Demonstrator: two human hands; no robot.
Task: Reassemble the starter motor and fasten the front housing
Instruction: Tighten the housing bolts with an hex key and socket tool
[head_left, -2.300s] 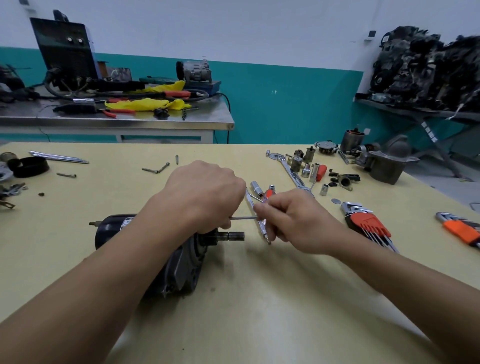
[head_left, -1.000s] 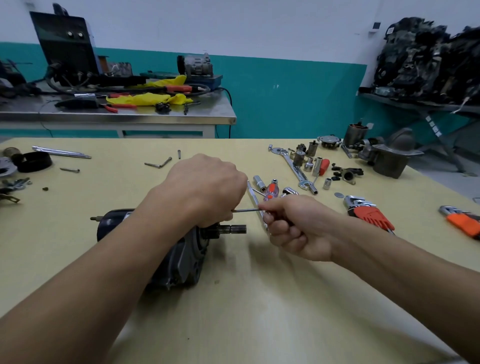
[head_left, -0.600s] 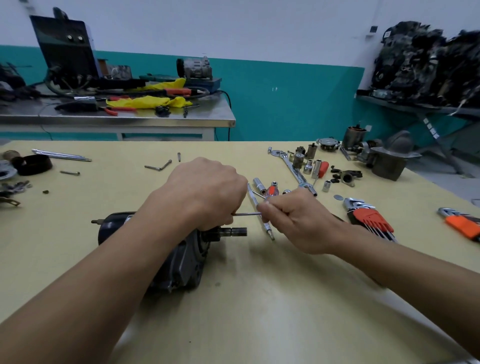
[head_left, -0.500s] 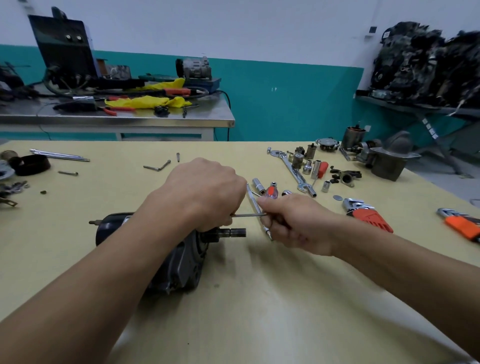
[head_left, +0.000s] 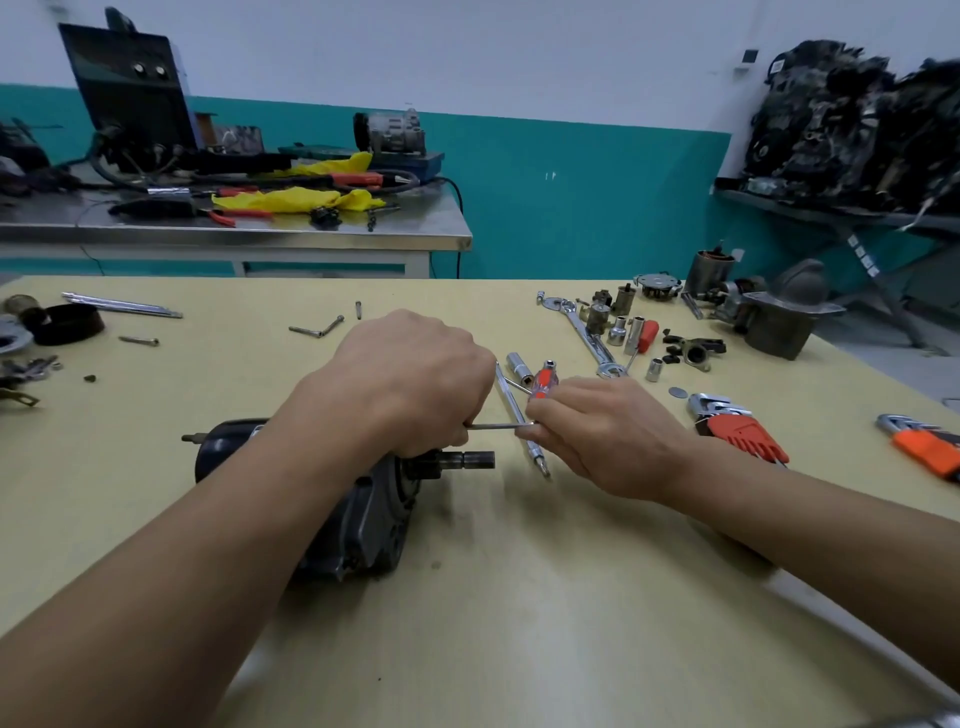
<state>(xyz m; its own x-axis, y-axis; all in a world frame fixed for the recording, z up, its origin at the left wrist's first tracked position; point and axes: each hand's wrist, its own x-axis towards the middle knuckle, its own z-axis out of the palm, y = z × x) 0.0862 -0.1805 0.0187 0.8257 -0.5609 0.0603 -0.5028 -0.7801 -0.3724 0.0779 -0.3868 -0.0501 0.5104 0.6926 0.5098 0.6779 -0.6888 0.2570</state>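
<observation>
We are looking down at a starter motor lying on its side on a pale yellow table, left of centre. Its long axis is running left to right, with the glossy black cylindrical body pointing left and the dark, stepped steel shaft sticking out to the right. Our left hand is closing in a fist over the grey cast front housing, fingers curling down around it and holding the motor steady. Our right hand is pinching the free end of a thin, straight hex key between thumb and fingertips. The key is lying level, just above the shaft, and its other end is disappearing under the left hand's fingers. Behind the key, a chrome extension bar and a red-handled screwdriver are resting on the table. A hex key set in a red holder is sitting just right of the right wrist. Compared with a second ago, the right hand has rolled over so its back is now facing up, while the motor is staying where it was.
</observation>
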